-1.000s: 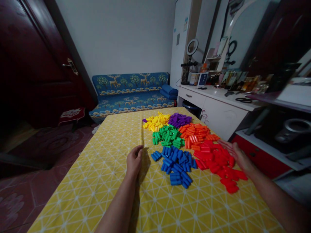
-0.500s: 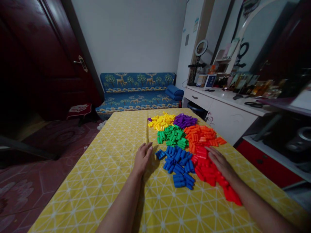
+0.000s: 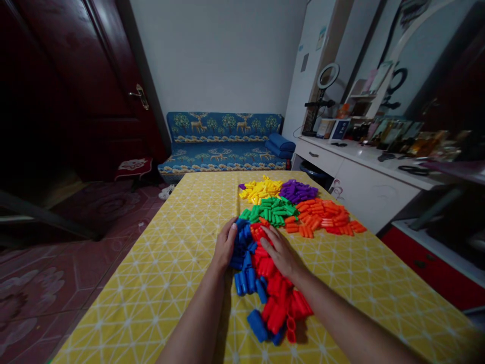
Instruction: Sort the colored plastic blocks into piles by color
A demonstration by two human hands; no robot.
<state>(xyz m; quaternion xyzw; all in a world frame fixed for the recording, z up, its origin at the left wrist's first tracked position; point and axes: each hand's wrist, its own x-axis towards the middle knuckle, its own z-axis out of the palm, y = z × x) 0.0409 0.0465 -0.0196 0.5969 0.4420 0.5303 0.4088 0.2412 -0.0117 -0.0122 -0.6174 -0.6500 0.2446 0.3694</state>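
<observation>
My left hand (image 3: 225, 246) stands on edge against the left side of a pile of blue plastic pieces (image 3: 248, 275), its fingers stretched out and partly hidden behind them. My right hand (image 3: 281, 254) lies with spread fingers on the upper right side of a pile of red plastic pieces (image 3: 278, 290). Neither hand grips anything. The red and blue piles touch between the hands, and a few pieces of both colours lie nearer to me. Just beyond are green pieces (image 3: 276, 210), with some orange pieces (image 3: 324, 215) to their right.
Yellow pieces (image 3: 261, 189) and purple pieces (image 3: 297, 191) lie at the far end of the yellow patterned tablecloth (image 3: 151, 283). Behind the table stands a blue sofa (image 3: 223, 151). A white dresser (image 3: 379, 174) is on the right, a small red stool (image 3: 133, 167) on the left.
My right hand has swept left, bringing the red pieces against the blue ones. Blue pieces have shifted left to my left hand. Some orange pieces now lie nearer the green. The view has turned slightly left.
</observation>
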